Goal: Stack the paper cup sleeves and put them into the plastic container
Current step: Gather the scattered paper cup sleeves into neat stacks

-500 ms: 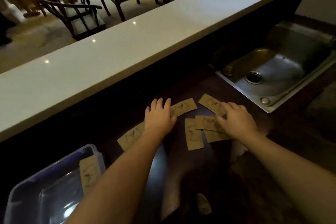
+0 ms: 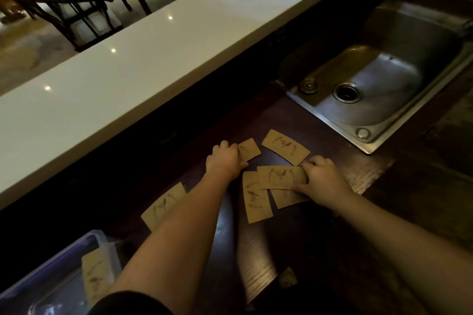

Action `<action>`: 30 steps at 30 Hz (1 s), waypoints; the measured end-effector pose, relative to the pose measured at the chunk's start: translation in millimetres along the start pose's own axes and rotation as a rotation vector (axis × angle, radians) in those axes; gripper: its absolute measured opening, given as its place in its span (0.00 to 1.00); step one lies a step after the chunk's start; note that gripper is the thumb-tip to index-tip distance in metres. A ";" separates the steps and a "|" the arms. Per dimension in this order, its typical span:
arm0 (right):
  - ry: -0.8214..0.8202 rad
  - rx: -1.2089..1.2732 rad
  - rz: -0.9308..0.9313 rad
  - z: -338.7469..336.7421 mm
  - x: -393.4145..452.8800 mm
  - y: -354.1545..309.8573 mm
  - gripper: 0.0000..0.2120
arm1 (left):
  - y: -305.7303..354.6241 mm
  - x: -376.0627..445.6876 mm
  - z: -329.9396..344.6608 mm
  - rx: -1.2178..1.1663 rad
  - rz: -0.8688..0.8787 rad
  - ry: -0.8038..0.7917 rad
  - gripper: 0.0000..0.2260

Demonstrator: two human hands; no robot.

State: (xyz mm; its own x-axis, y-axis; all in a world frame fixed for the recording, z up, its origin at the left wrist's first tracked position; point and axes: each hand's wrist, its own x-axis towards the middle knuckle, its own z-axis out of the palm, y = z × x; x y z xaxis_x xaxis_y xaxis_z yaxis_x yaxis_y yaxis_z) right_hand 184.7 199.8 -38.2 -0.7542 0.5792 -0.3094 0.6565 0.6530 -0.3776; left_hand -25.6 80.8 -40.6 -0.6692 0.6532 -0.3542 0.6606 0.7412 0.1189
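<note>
While your left hand [image 2: 226,161] presses flat on one sleeve [image 2: 249,149] mid-desk [image 2: 363,176], your right hand [image 2: 322,181] pinches the top sleeve [image 2: 280,177] of an overlapping cluster. Another sleeve [image 2: 96,276] leans in the plastic container [image 2: 51,266] at the desk's near-left corner.

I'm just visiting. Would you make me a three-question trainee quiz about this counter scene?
1. True or false: a paper sleeve already lies at the plastic container.
2. The right hand touches: A) overlapping sleeves, B) the sink, C) a chair.
3. Fill in: the left hand rests on a sleeve on the dark ____ counter.

Key: 1 true; 2 A; 3 wooden.
</note>
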 end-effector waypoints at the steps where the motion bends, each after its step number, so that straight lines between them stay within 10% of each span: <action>1: 0.004 0.006 -0.005 0.9 1.0 1.1 0.29 | -0.5 1.8 0.9 -0.018 -0.016 -0.002 0.28; 15: 0.056 0.511 0.009 -5.2 -2.2 3.7 0.07 | -21.6 -8.0 6.8 -0.395 -0.002 0.011 0.26; 22: -0.138 1.098 -0.023 -41.7 7.9 -28.7 0.14 | -30.2 -61.8 -4.2 -1.261 -0.186 -0.239 0.10; 30: -0.385 0.878 -0.224 -31.1 13.8 -88.3 0.12 | -25.0 -126.0 -3.2 -1.806 -0.312 -0.440 0.15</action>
State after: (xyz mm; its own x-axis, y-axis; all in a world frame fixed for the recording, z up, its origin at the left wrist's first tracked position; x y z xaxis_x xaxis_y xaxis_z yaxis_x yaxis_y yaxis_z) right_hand 116.8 165.3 18.1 -0.9159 0.1861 -0.3557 0.3694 0.0434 -0.9283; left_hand 41.1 -19.5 4.0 -0.3622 0.6172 -0.6985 -0.7507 0.2510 0.6110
